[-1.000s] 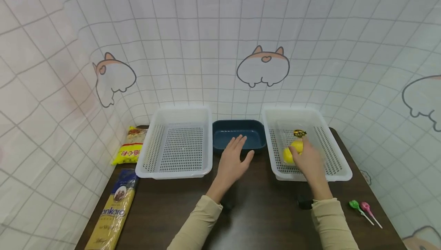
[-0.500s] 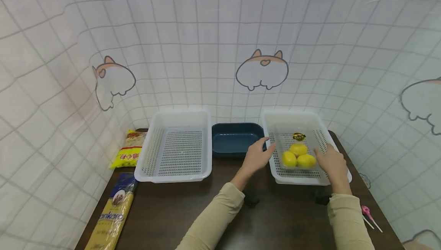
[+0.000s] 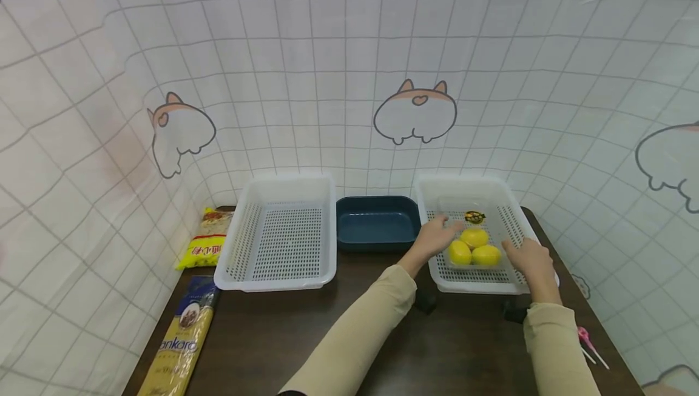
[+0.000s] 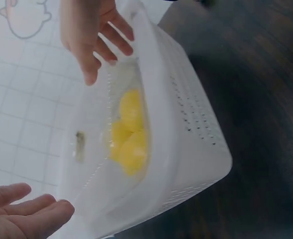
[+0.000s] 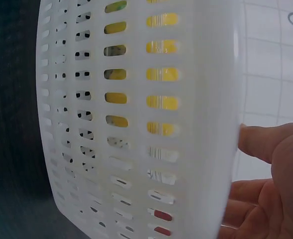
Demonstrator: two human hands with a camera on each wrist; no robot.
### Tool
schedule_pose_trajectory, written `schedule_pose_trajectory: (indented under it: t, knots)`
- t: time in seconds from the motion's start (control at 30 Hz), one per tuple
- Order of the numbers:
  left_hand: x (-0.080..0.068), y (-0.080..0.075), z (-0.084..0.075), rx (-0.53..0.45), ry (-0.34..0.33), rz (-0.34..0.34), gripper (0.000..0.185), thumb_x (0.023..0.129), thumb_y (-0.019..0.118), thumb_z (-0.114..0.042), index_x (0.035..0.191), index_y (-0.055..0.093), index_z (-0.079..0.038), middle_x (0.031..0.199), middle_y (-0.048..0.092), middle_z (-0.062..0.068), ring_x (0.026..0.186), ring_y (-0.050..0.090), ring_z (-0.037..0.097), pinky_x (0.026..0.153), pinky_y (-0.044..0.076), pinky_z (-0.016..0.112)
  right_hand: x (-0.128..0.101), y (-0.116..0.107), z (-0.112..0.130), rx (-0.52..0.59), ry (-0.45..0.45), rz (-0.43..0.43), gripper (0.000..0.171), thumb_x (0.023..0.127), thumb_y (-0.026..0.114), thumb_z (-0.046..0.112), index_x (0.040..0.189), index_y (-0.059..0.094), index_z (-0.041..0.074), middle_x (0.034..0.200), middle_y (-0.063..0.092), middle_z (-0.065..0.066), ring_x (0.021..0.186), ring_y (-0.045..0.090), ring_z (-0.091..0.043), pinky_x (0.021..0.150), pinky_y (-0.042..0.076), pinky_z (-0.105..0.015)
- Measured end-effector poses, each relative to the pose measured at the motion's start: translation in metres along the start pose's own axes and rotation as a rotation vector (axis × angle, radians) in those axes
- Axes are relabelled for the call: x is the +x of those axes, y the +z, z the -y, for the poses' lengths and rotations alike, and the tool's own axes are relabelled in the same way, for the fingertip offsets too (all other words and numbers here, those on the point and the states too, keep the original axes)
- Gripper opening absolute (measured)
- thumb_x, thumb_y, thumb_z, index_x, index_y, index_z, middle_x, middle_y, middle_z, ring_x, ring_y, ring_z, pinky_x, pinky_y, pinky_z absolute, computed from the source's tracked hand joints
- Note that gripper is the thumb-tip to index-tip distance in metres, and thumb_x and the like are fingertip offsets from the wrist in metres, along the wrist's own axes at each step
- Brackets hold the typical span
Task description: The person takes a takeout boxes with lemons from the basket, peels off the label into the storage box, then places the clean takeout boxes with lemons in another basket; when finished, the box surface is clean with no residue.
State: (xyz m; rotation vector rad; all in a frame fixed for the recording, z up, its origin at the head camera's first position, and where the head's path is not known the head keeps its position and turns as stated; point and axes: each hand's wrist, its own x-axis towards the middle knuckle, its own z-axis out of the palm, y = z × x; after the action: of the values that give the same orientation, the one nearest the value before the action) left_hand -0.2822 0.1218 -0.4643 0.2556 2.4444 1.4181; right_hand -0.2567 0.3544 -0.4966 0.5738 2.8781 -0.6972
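Note:
A white perforated basket (image 3: 471,183) at the right holds a clear plastic box (image 3: 494,230) with three yellow fruits (image 3: 472,248) and a dark sticker on its lid. My left hand (image 3: 437,233) reaches over the basket's left wall, fingers straight, at the box's left side. My right hand (image 3: 525,255) is at the box's right side inside the basket, fingers relaxed. In the left wrist view the left hand (image 4: 94,35) and the right hand (image 4: 22,214) flank the fruits (image 4: 129,132), gripping nothing. The right wrist view shows the basket wall (image 5: 136,124) up close.
An empty white basket (image 3: 284,179) stands at the left, with a dark blue tray (image 3: 377,221) between the two baskets. A yellow snack bag (image 3: 206,239) and a pasta packet (image 3: 182,335) lie at the left table edge. Lollipops (image 3: 588,342) lie at the right edge.
My left hand moved right from the blue tray into the right basket. My right hand came off the fruits to the box's right side.

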Motion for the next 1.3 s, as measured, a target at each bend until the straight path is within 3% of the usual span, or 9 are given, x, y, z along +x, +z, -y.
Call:
schedule_pose_trajectory:
  t: [0.17, 0.43, 0.67, 0.87, 0.97, 1.1, 1.2, 1.3]
  knots:
    - [0.006, 0.005, 0.002, -0.038, -0.046, 0.042, 0.076, 0.096, 0.049, -0.06, 0.154, 0.036, -0.012, 0.16, 0.039, 0.008, 0.147, 0.041, 0.03, 0.116, 0.041, 0.046, 0.004, -0.003, 0.002, -0.003, -0.005, 0.018, 0.061, 0.1, 0.041, 0.043, 0.114, 0.052, -0.015, 0.096, 0.063, -0.032, 0.069, 0.064, -0.032, 0.049, 0.051, -0.035]
    - [0.009, 0.018, 0.009, -0.141, -0.14, 0.052, 0.075, 0.096, 0.057, -0.051, 0.153, 0.036, -0.006, 0.157, 0.041, 0.013, 0.143, 0.044, 0.03, 0.116, 0.041, 0.046, 0.003, -0.001, -0.001, 0.036, 0.012, 0.069, 0.061, 0.098, 0.044, 0.043, 0.116, 0.053, -0.015, 0.102, 0.062, -0.034, 0.077, 0.065, -0.034, 0.052, 0.05, -0.034]
    - [0.015, 0.036, 0.011, -0.09, -0.223, 0.056, 0.071, 0.097, 0.058, -0.044, 0.153, 0.036, -0.005, 0.157, 0.042, 0.011, 0.139, 0.047, 0.024, 0.116, 0.042, 0.041, 0.003, 0.001, -0.006, 0.075, 0.034, 0.098, 0.055, 0.098, 0.047, 0.044, 0.109, 0.054, -0.01, 0.09, 0.06, -0.025, 0.072, 0.059, -0.028, 0.052, 0.049, -0.031]
    - [0.026, 0.056, 0.013, -0.101, -0.254, 0.043, 0.062, 0.1, 0.056, -0.039, 0.149, 0.043, -0.004, 0.154, 0.046, 0.012, 0.14, 0.047, 0.026, 0.114, 0.044, 0.041, 0.002, -0.007, -0.013, 0.075, -0.001, 0.159, 0.055, 0.1, 0.046, 0.036, 0.111, 0.054, -0.017, 0.079, 0.06, -0.021, 0.067, 0.06, -0.024, 0.055, 0.053, -0.031]
    - [0.03, 0.059, 0.013, -0.108, -0.275, 0.037, 0.056, 0.1, 0.056, -0.034, 0.146, 0.047, -0.003, 0.148, 0.051, 0.011, 0.127, 0.054, 0.023, 0.105, 0.048, 0.039, 0.003, -0.008, -0.014, 0.073, -0.013, 0.17, 0.051, 0.1, 0.046, 0.035, 0.105, 0.057, -0.015, 0.072, 0.057, -0.014, 0.065, 0.057, -0.022, 0.055, 0.05, -0.03]
    - [0.032, 0.055, 0.012, -0.091, -0.315, 0.007, 0.046, 0.1, 0.057, -0.028, 0.136, 0.056, 0.0, 0.121, 0.061, 0.011, 0.095, 0.054, 0.021, 0.083, 0.046, 0.034, 0.007, -0.006, -0.01, 0.099, -0.042, 0.201, 0.049, 0.1, 0.045, 0.034, 0.106, 0.055, -0.014, 0.074, 0.053, -0.011, 0.069, 0.056, -0.022, 0.057, 0.051, -0.03]
    - [0.031, 0.053, 0.011, -0.075, -0.32, 0.002, 0.039, 0.1, 0.057, -0.024, 0.127, 0.059, 0.004, 0.099, 0.055, 0.01, 0.083, 0.047, 0.02, 0.075, 0.04, 0.03, 0.009, -0.006, -0.008, 0.113, -0.051, 0.227, 0.052, 0.101, 0.043, 0.031, 0.113, 0.051, -0.019, 0.082, 0.057, -0.02, 0.074, 0.06, -0.026, 0.061, 0.055, -0.032]
    - [0.03, 0.053, 0.011, -0.066, -0.318, 0.006, 0.036, 0.099, 0.057, -0.017, 0.127, 0.058, 0.005, 0.099, 0.054, 0.01, 0.083, 0.045, 0.02, 0.075, 0.04, 0.029, 0.009, -0.007, -0.007, 0.118, -0.053, 0.236, 0.055, 0.101, 0.042, 0.028, 0.121, 0.048, -0.023, 0.1, 0.059, -0.034, 0.081, 0.065, -0.03, 0.066, 0.059, -0.034]
